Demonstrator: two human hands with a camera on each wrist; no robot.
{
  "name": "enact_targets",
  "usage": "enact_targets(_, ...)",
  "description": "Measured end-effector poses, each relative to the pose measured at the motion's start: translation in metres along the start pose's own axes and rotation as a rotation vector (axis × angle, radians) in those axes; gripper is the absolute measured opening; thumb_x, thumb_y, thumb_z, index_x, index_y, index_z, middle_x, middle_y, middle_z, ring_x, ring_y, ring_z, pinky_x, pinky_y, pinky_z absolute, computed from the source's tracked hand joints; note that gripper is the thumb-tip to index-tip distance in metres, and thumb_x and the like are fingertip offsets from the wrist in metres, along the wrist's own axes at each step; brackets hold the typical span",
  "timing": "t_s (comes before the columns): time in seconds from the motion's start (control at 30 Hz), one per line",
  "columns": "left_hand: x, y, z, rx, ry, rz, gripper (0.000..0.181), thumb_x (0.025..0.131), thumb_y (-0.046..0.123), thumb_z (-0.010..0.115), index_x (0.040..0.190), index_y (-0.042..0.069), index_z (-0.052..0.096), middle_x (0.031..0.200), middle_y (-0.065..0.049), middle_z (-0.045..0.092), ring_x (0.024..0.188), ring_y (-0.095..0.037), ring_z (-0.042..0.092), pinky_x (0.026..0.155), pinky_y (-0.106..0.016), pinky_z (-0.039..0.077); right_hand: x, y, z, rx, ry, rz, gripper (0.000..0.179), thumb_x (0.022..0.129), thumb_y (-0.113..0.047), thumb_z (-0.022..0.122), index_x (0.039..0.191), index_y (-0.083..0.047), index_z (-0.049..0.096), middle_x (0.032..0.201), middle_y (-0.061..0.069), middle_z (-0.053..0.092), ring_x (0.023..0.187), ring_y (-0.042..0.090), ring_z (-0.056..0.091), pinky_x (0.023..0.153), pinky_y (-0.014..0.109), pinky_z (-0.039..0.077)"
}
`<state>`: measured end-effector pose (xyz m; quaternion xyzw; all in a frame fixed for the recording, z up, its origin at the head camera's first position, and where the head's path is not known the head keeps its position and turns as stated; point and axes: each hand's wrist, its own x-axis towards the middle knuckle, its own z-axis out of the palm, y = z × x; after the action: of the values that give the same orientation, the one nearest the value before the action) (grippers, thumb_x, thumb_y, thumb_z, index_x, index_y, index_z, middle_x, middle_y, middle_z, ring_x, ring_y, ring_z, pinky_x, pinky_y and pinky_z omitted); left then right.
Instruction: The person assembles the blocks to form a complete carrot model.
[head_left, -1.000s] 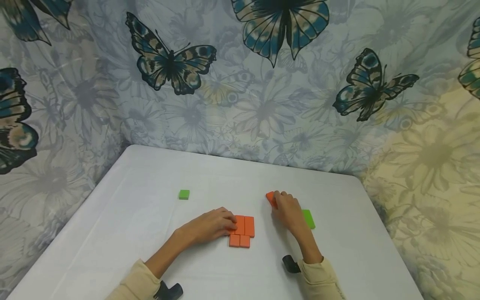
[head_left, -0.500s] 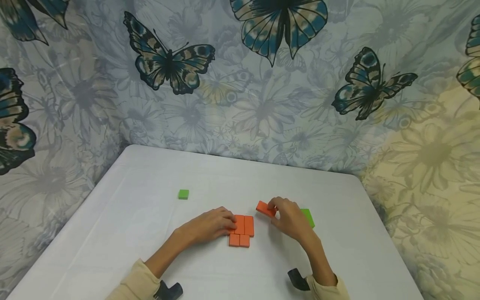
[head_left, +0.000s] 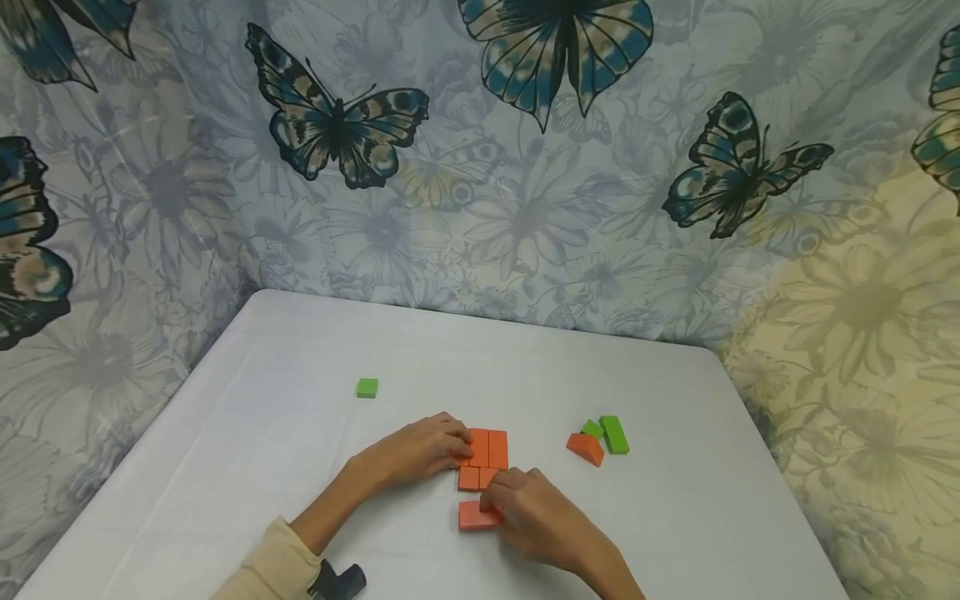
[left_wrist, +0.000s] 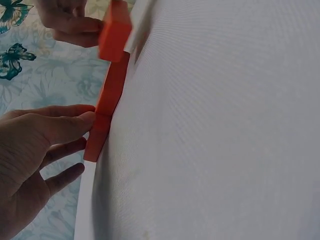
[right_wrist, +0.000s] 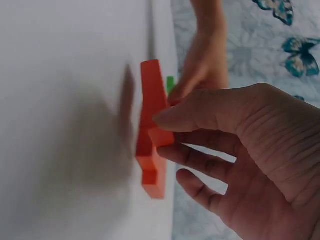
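Note:
Several flat orange blocks [head_left: 498,448] lie joined in a cluster on the white table [head_left: 300,350]. At the cluster's left edge, my left hand [head_left: 418,450] rests its fingertips on the blocks, partly covering the leftmost one. The left wrist view has its thumb and index finger against a block's side, the other fingers extended. My right hand [head_left: 543,518] pinches a loose oblong orange block [head_left: 474,516] between thumb and fingers. This block is held just on the near side of the cluster, apart from its two small squares [head_left: 468,478] in the head view.
To the right lie an orange trapezoid block [head_left: 585,448], a small green block [head_left: 592,428] and a longer green block [head_left: 614,435]. One green square [head_left: 367,388] sits farther back on the left. Butterfly-print cloth [head_left: 525,225] hangs behind the table.
My right hand has brought the oblong orange block from the right, leftward and toward me, to the cluster's near side. The blocks it had covered at the right now show. My left hand stays put.

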<state>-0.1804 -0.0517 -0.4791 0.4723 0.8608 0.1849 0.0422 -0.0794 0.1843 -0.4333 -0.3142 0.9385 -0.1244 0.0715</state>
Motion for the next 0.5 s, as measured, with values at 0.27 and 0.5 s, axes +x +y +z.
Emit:
enact_targets(0.27,0.0,0.0,-0.001,0.001,-0.001,-0.006,0.026,0.102,0.023,0.069,0.126,0.017,0.076,0.132,0.003,0.07,0.131,-0.016,0.059,0.115,-0.034,0.051,0.008,-0.01,0.014,-0.074,-0.024,0.042,0.024,0.084,-0.025,0.089,0.101,-0.023,0.073,0.099,-0.011,0.057,0.095,0.008,0.047,0.08,0.025,0.045)
enact_targets(0.5,0.0,-0.001,0.0,0.025,0.012,0.034,0.027,0.1,0.021,0.071,0.126,0.016,0.077,0.131,0.002,0.071,0.129,-0.018,0.06,0.114,-0.036,0.052,0.02,-0.004,0.02,-0.179,0.075,0.048,0.029,0.081,-0.032,0.091,0.095,-0.019,0.069,0.096,-0.007,0.055,0.09,0.011,0.045,0.078,0.026,0.044)
